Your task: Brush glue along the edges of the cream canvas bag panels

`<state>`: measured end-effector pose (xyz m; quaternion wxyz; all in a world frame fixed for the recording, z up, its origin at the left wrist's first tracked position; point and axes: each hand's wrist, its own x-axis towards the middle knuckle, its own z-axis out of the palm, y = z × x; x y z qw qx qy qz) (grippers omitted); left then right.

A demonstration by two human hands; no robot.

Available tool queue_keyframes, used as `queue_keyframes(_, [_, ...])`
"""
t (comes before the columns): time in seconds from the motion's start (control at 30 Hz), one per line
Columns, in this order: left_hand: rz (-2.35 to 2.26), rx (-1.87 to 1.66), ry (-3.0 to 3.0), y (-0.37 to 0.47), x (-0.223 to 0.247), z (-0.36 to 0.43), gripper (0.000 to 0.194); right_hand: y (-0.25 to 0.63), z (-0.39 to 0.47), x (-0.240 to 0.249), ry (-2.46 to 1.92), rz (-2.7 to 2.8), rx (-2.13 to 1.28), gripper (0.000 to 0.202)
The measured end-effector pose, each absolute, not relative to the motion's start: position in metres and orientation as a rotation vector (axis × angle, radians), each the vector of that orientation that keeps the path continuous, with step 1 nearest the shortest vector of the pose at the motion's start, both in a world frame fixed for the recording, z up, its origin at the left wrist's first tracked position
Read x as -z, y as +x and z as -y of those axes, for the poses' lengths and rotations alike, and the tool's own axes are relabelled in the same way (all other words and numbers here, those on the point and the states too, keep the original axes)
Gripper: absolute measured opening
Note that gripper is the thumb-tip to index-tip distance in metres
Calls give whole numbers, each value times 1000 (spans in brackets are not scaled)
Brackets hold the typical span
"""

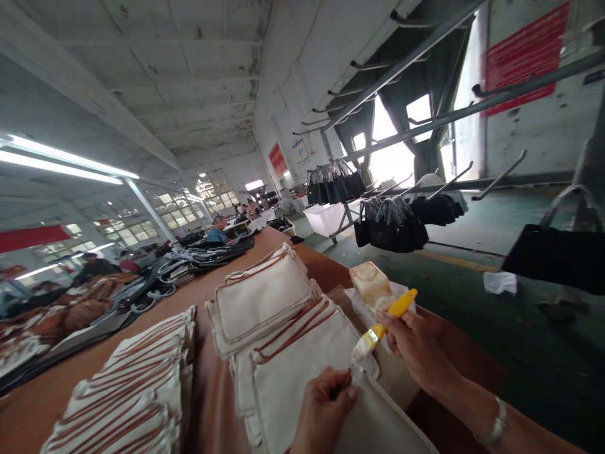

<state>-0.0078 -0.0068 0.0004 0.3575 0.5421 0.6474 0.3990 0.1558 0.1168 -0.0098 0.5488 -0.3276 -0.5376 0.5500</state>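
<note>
Bristles (362, 348) hang right at the edge of the cream piece (382, 416), so a slip of my wrist or too heavy a load could, I judge, smear the pale stuff on them across its flat face. They are also near my left grip (326, 403); soiled fingertips there might mark the cream stack (302, 353) just beside, on the brown worktop (215, 403). The stained tub (371, 280) stands close behind my knuckles, and a careless backward knock might tip it. My right grip (409, 334) is closed around the handle of the yellow brush (401, 304). My left is nearly closed, thumb and forefinger pinching the piece's edge just below the bristles.
</note>
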Motion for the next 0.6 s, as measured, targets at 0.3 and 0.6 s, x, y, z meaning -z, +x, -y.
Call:
queue_keyframes(0.3, [-1714,-965,1538,5,4,18,59,178,-114,-4,-798,1258,-1332,35])
queue_keyframes(0.6, [-1839,-957,1373,15,15,17,62,182,-99,-3,-693,1250,-1708,31])
